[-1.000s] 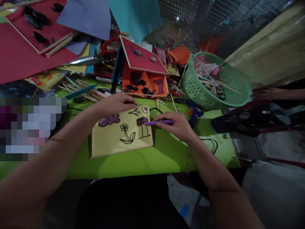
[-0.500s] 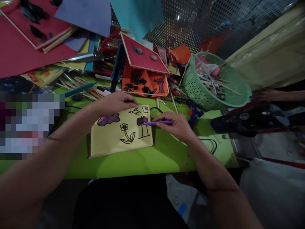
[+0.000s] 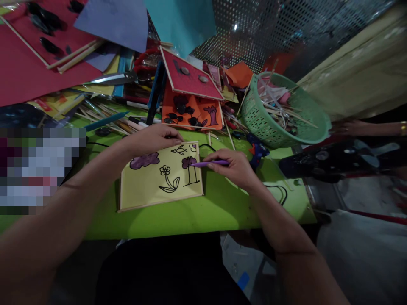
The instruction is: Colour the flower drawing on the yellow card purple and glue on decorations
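Note:
A yellow drawing card (image 3: 143, 190) with a thin wooden stick frame lies on the green table. It carries black outlines of a flower, a tree and a bird, plus a cloud coloured purple. My left hand (image 3: 163, 136) rests across the card's upper edge, its fingers loosely bent and partly overlapping; I see nothing held in it. Pinched in my right hand (image 3: 235, 167) is a purple felt-tip pen (image 3: 211, 163), tip at the tree's crown, which is partly purple. Whether the tip touches the paper cannot be made out.
Behind the card are a framed red card (image 3: 192, 78), an orange card (image 3: 206, 116), scissors (image 3: 114, 78) and wooden sticks. A green basket (image 3: 267, 118) of scraps stands right, near a blue glue gun (image 3: 257, 150). Another person's hand (image 3: 346, 127) is beside the basket.
The pen tip has shifted very slightly at the tree's crown. The whole view has drifted a little; my left hand stays on the card's upper edge.

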A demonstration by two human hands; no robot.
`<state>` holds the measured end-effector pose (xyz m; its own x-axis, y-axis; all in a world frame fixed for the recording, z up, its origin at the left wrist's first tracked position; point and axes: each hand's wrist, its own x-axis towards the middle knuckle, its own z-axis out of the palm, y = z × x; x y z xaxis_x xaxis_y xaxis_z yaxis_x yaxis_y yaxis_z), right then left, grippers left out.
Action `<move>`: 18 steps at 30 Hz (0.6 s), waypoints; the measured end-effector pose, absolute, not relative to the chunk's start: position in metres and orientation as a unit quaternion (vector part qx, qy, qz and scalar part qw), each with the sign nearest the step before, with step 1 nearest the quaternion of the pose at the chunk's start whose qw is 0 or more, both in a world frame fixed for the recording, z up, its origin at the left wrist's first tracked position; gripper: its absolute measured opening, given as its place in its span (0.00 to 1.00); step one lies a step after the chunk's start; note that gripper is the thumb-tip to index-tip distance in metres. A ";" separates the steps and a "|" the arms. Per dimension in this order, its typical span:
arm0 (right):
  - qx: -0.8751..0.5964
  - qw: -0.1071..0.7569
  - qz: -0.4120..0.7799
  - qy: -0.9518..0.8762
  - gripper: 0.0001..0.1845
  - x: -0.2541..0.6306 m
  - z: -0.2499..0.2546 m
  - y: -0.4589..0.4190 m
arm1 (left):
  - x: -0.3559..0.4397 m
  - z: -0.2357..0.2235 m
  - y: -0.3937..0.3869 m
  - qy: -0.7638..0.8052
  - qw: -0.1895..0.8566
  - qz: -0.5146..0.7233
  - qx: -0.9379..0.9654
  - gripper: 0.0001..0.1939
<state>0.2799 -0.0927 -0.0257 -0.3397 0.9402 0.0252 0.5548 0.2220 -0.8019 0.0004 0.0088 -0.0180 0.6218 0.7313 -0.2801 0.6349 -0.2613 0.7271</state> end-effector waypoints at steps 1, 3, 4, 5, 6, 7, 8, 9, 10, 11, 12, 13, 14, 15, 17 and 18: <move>-0.508 0.266 0.363 -0.734 0.08 0.280 -0.026 -0.093 | 0.000 -0.017 0.008 0.432 0.427 0.059 0.792 0.22; -0.507 0.260 0.368 -0.735 0.08 0.279 -0.027 -0.092 | 0.001 -0.014 0.006 0.434 0.423 0.063 0.793 0.22; -0.507 0.261 0.368 -0.735 0.08 0.279 -0.027 -0.092 | 0.001 -0.013 0.005 0.434 0.422 0.067 0.793 0.21; -0.506 0.262 0.365 -0.736 0.07 0.278 -0.026 -0.092 | 0.000 -0.012 0.004 0.435 0.425 0.061 0.791 0.20; -0.502 0.260 0.367 -0.739 0.07 0.277 -0.026 -0.091 | 0.000 -0.012 0.004 0.443 0.424 0.070 0.787 0.20; -0.497 0.262 0.366 -0.742 0.07 0.276 -0.026 -0.091 | 0.000 -0.013 0.004 0.442 0.427 0.066 0.786 0.20; -0.495 0.258 0.365 -0.745 0.08 0.276 -0.026 -0.089 | -0.001 -0.014 0.005 0.435 0.428 0.072 0.788 0.20; -0.496 0.255 0.361 -0.747 0.08 0.275 -0.027 -0.088 | -0.001 -0.016 0.006 0.429 0.430 0.076 0.790 0.20; -0.497 0.250 0.360 -0.749 0.08 0.275 -0.026 -0.087 | -0.002 -0.018 0.007 0.422 0.434 0.083 0.791 0.19; -0.498 0.245 0.360 -0.750 0.08 0.274 -0.026 -0.086 | -0.002 -0.019 0.009 0.420 0.437 0.091 0.791 0.19; -0.501 0.243 0.360 -0.749 0.08 0.274 -0.026 -0.086 | -0.002 -0.021 0.010 0.418 0.439 0.098 0.789 0.19; -0.502 0.242 0.361 -0.748 0.08 0.274 -0.026 -0.086 | -0.002 -0.022 0.010 0.418 0.441 0.102 0.787 0.18; -0.503 0.242 0.362 -0.747 0.08 0.274 -0.026 -0.086 | -0.002 -0.023 0.010 0.420 0.444 0.105 0.785 0.18; -0.503 0.242 0.363 -0.746 0.08 0.274 -0.026 -0.087 | -0.002 -0.023 0.010 0.422 0.446 0.105 0.782 0.18; -0.501 0.240 0.369 -0.745 0.08 0.275 -0.026 -0.088 | -0.002 -0.024 0.010 0.427 0.447 0.106 0.779 0.18; -0.501 0.238 0.372 -0.744 0.08 0.275 -0.026 -0.088 | -0.003 -0.024 0.010 0.428 0.446 0.107 0.779 0.18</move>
